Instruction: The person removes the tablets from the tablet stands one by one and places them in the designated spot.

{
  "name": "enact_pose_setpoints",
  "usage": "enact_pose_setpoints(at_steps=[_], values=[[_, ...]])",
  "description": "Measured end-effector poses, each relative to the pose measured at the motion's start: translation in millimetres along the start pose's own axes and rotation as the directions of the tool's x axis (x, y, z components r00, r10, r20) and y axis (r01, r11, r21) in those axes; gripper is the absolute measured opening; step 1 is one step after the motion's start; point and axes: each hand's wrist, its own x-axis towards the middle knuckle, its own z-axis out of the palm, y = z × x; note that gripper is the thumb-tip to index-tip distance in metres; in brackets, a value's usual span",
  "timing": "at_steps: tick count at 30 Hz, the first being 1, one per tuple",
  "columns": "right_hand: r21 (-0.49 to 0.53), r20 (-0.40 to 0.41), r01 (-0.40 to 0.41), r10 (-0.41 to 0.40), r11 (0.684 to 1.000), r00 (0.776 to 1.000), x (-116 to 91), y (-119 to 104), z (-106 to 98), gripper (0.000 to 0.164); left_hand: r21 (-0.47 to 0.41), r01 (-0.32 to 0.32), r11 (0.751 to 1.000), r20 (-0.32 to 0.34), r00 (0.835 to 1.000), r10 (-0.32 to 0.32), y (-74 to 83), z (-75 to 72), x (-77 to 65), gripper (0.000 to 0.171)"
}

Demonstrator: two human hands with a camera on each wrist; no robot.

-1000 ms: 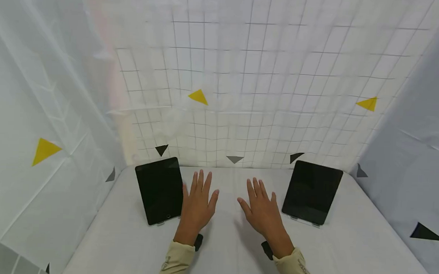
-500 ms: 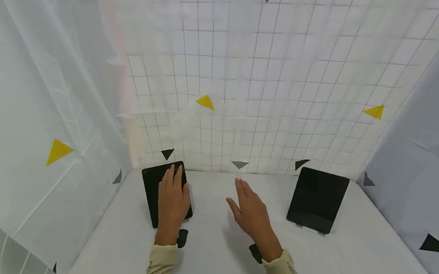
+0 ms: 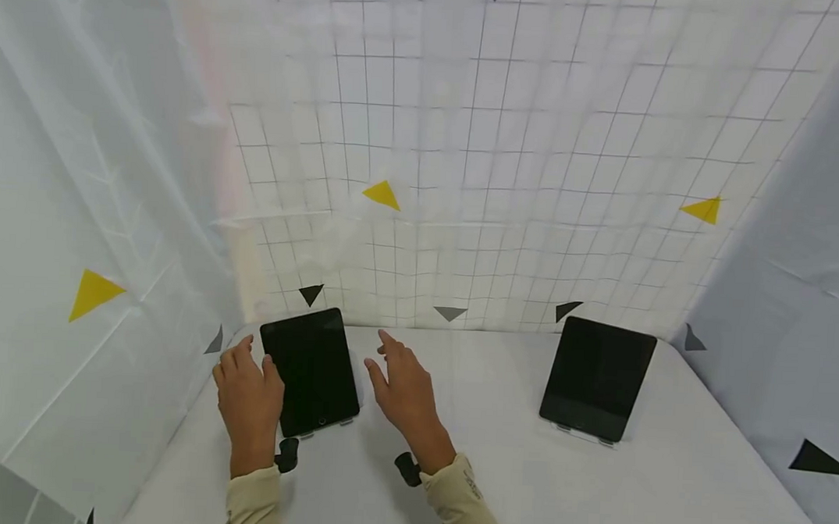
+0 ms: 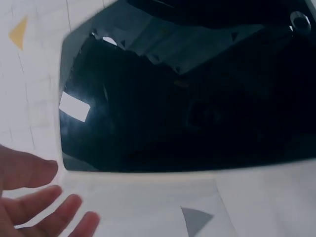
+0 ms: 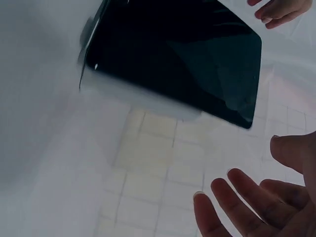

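A black tablet (image 3: 311, 371) with a dark screen leans on a clear stand at the left of the table. My left hand (image 3: 248, 399) is at its left edge, fingers loosely bent; in the left wrist view the fingertips (image 4: 42, 170) are just off the tablet's corner. On the tablet's other side my right hand (image 3: 408, 394) hovers, thumb apart from the fingers. A gap separates that hand from the tablet in the right wrist view, where the fingers (image 5: 242, 202) hold nothing. Farther right stands a second black tablet (image 3: 599, 379), also propped on a clear stand.
White cloth covers the table (image 3: 495, 468). Behind it hangs a white sheet with a grid (image 3: 493, 179), marked with yellow and dark triangles. Pale side sheets (image 3: 790, 309) enclose the left and right. A dark wrist device (image 3: 407, 469) is strapped under each wrist.
Both hands have moved left. The left hand passed across the front of the left tablet to its far side; the right hand came near its right edge. Both tablets stay in place.
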Motion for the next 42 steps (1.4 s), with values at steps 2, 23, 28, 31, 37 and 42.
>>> enact_pose_setpoints(at_steps=[2, 23, 28, 31, 37, 42], values=[[0.035, 0.023, -0.016, 0.015, 0.999, 1.0, 4.1, -6.4, 10.6, 0.052, -0.001, 0.037, 0.999, 0.017, 0.999, -0.037, -6.6, -2.0, 0.8, 0.042], [0.122, 0.138, -0.072, 0.055, 0.99, 0.989, 1.9, 1.5, 51.9, 0.024, 0.002, 0.137, 0.991, 0.177, 0.975, -0.135, -36.9, 6.1, 2.4, 0.028], [0.151, 0.177, -0.089, 0.062, 0.984, 0.982, 3.3, 3.4, 58.6, 0.02, -0.02, 0.15, 0.988, 0.174, 0.974, -0.144, -41.8, 2.0, 4.4, 0.026], [0.159, 0.172, -0.098, 0.07, 0.982, 0.983, 3.4, 3.4, 59.8, 0.019, -0.046, 0.162, 0.986, 0.167, 0.974, -0.152, -42.4, 0.9, 5.5, 0.025], [0.187, 0.148, -0.109, 0.081, 0.976, 0.986, 2.6, 2.9, 62.7, 0.018, -0.056, 0.148, 0.987, 0.158, 0.978, -0.138, -43.9, 1.2, 6.4, 0.023], [0.206, 0.117, -0.08, 0.057, 0.975, 0.991, 4.9, 4.3, 65.7, 0.012, -0.045, 0.098, 0.994, 0.121, 0.988, -0.092, -46.2, 1.7, 7.5, 0.019]])
